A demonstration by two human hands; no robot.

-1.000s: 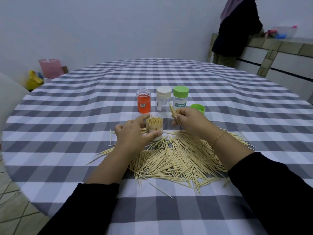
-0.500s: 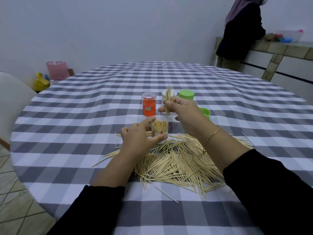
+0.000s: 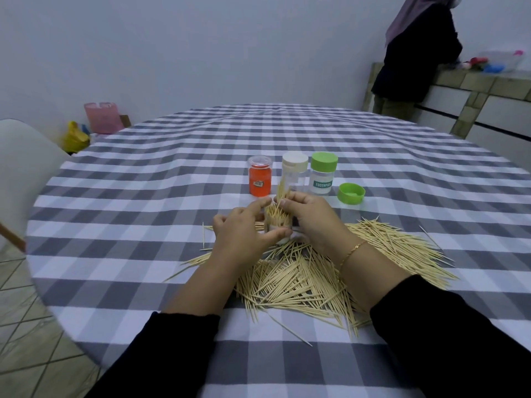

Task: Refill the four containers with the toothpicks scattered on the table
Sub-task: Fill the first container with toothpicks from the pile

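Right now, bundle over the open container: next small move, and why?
Probably lower the bundle straight down and let go. The right hand pinches it just above the open container, which the left hand grips; its mouth already looks packed, so ease the tips in rather than drop them.

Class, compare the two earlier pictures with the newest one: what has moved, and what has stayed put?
The right hand raised its pinched bundle of toothpicks, then brought it down to the mouth of the open container, which the left hand holds as before. The three capped containers, green lid and scattered pile stayed put.
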